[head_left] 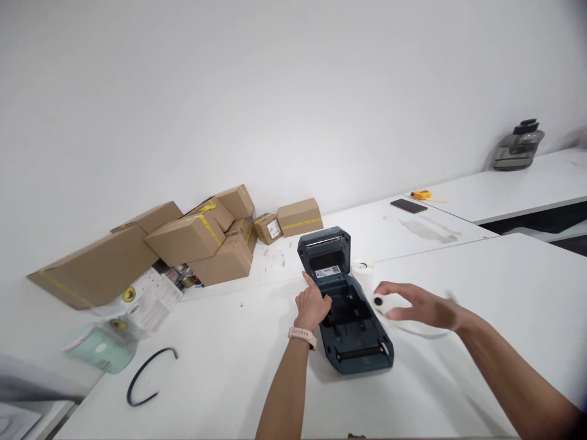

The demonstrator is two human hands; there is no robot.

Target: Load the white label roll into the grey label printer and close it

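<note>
A dark label printer (353,324) lies on the white table with its lid (324,255) raised and its inner bay exposed. My left hand (312,304) is at the printer's left side, thumb over the inner edge, index finger stretched towards the lid's hinge and the other fingers curled. Just right of the printer, my right hand (415,305) pinches a small white paper roll (384,304) with a dark core, and a loose strip of paper curves behind the hand. A larger white roll (365,276) stands behind it, partly hidden by the printer.
Cardboard boxes (188,241) are piled at the back left. Nearer lie plastic-wrapped packets (153,302), a green pouch (103,347) and a curved black strip (140,373). Back right are a phone (408,206), a yellow tape measure (420,195) and a dark translucent jug (518,146).
</note>
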